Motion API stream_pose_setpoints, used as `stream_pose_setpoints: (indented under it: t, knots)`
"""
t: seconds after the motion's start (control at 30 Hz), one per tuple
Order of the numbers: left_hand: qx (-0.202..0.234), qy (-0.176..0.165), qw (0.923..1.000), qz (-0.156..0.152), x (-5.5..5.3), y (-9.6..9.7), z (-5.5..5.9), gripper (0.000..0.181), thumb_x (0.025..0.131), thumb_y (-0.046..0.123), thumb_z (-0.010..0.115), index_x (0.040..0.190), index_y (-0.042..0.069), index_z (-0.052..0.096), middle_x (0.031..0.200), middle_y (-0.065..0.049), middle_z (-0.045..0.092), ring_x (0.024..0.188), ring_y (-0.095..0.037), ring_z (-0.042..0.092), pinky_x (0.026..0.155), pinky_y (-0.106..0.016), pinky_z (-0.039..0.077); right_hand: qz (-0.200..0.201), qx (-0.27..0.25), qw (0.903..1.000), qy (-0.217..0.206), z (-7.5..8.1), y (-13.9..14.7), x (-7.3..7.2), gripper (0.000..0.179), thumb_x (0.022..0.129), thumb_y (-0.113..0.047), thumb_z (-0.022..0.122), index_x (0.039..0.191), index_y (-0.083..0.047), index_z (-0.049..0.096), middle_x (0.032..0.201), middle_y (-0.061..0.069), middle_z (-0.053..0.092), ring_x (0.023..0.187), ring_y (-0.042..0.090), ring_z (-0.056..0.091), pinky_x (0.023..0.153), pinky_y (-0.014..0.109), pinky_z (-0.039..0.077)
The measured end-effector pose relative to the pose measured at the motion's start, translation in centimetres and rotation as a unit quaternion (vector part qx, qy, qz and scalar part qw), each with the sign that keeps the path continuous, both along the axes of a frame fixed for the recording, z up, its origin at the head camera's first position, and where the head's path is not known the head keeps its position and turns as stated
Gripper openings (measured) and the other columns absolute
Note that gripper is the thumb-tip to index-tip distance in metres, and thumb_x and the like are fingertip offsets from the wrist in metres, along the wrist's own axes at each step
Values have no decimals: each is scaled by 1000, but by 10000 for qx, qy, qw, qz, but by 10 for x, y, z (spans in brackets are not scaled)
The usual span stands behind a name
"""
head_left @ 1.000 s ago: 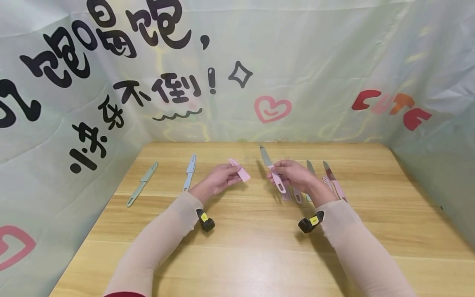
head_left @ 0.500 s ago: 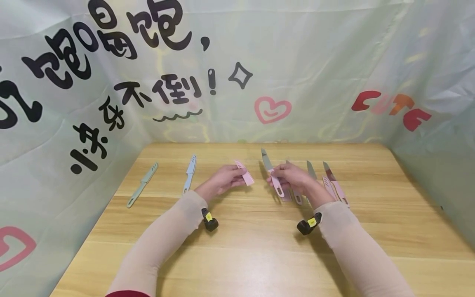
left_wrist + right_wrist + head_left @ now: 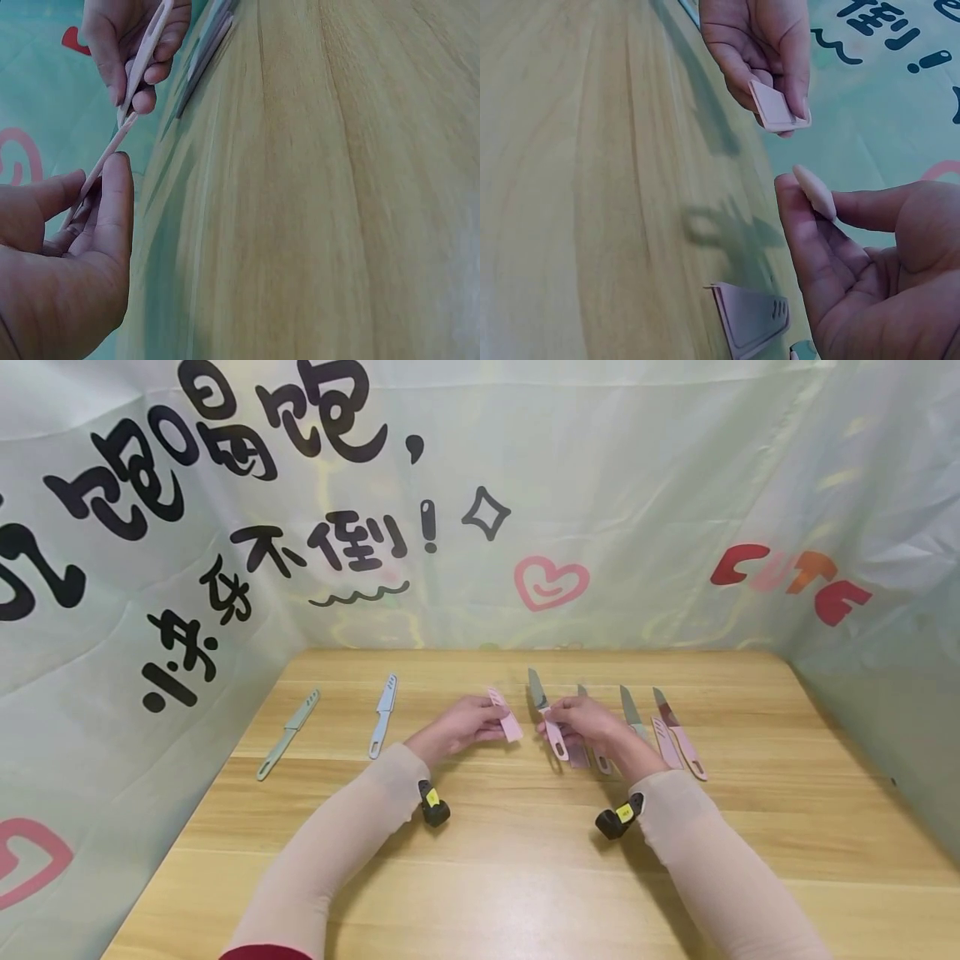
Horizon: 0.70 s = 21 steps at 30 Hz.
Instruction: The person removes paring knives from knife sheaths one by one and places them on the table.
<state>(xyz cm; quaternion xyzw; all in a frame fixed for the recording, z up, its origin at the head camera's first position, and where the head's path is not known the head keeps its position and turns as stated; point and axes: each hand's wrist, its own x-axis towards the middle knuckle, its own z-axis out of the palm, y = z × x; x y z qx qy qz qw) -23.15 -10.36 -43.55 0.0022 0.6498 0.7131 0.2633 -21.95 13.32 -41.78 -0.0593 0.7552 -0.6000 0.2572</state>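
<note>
Left hand point(image 3: 467, 724) is around the middle of the frame, pinching a pink sheath point(image 3: 507, 720) between thumb and fingers, slotted end tipped toward the upper left. Right hand point(image 3: 596, 724), just right of center, has a pink knife point(image 3: 557, 742) pinched by the handle, bare blade pointing up and a bit left. Both are held up off the counter point(image 3: 480, 868). From the head view the sheath and the blade are near each other but apart. In the left wrist view they overlap, edge-on.

Now the stuff lying around. Under the right hand there's a second sheath point(image 3: 577, 757) poking out, with a loose handle point(image 3: 603, 762) just beside it. Right of that a bare blade point(image 3: 628, 703) sticks up past the right wrist, and the arm hides the rest. Farther right, a spare knife point(image 3: 688, 750) lies unsheathed with a third sheath point(image 3: 664, 742) along its left side.

Over on the left side: a blue knife point(image 3: 383, 717) in its cover, then a green knife point(image 3: 288, 733), also covered, lying slanted. Backdrop's a pale cloth point(image 3: 637, 477) with black writing upper left.
</note>
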Motion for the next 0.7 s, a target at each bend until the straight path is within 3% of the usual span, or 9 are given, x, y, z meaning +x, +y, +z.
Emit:
stream_pose_setpoints:
  t: [0.4,0.7]
  knots:
    - [-266,-48,9993,-239,-1,10,0,37,97,4,58,128,-13,51,101,-20,65,81,-21,66,83,-32,60,-180,255,9995,5,-4,-3,2,31,103,-9,46,119,16,52,100,23,68,86,25,69,72,32,61]
    - [-575,-52,9981,-233,-1,17,0,33,95,5,62,122,-13,57,88,-14,66,74,-18,66,78,-29,61,-220,551,9982,93,-3,-7,2,30,103,-12,48,118,12,57,100,20,70,86,23,70,76,33,61]
